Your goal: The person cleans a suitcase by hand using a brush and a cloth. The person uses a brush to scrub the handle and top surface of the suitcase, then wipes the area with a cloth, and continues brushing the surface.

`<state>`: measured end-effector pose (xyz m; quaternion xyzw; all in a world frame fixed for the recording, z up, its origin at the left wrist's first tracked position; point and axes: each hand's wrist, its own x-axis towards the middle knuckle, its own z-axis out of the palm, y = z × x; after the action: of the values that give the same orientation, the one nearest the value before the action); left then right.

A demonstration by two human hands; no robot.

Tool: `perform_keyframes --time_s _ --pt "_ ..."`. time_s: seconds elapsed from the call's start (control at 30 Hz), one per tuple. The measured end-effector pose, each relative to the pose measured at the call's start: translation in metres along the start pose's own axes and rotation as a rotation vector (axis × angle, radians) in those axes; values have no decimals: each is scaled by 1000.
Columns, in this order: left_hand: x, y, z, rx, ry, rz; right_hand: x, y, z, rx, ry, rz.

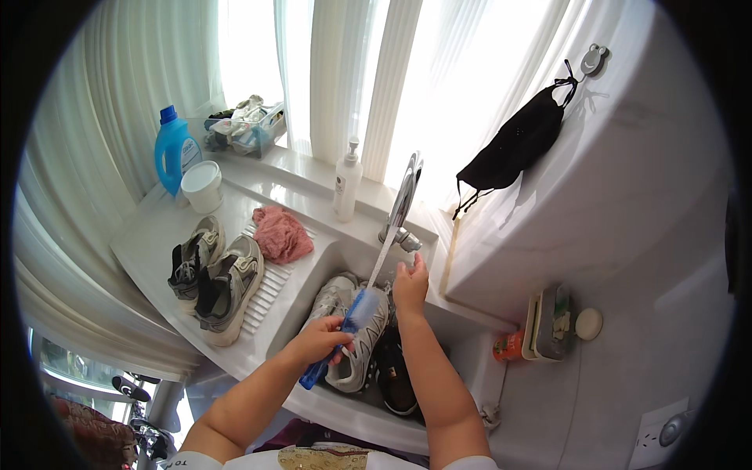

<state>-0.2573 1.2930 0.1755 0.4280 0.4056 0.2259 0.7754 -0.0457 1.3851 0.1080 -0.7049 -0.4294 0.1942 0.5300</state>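
Sneakers in grey and black with pale soles (233, 286) stand near the front-left edge of the glossy white counter (149, 235); whether they have been scrubbed I cannot tell. Right of them lies a crumpled pink cloth (282, 235), near the back-left corner of the white rectangular sink (298, 301). The left hand (327, 343) has its fingers wrapped round a blue plastic brush with pale bristles (362, 308), over pale grey sneakers (356, 360) in the sink's left part, under water running from a curved chrome tap (407, 184). Just right sits a black shoe (395, 376), which the brush does not touch. The right hand (411, 286), fingers half curled and grasping nothing visible, is just below the tap's lever; contact is unclear. Wet brushing seems under way, with the shoes in the sink probably unfinished.
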Motion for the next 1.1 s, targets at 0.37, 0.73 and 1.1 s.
perform_keyframes --time_s 0.37,0.73,1.1 --pt "-3 -8 17 1083 320 530 25 -74 -31 342 -353 228" --pt "26 12 12 1558 175 495 -84 -64 -170 -304 -29 112" --pt "35 20 14 1511 89 713 -104 -146 -255 -533 239 12"
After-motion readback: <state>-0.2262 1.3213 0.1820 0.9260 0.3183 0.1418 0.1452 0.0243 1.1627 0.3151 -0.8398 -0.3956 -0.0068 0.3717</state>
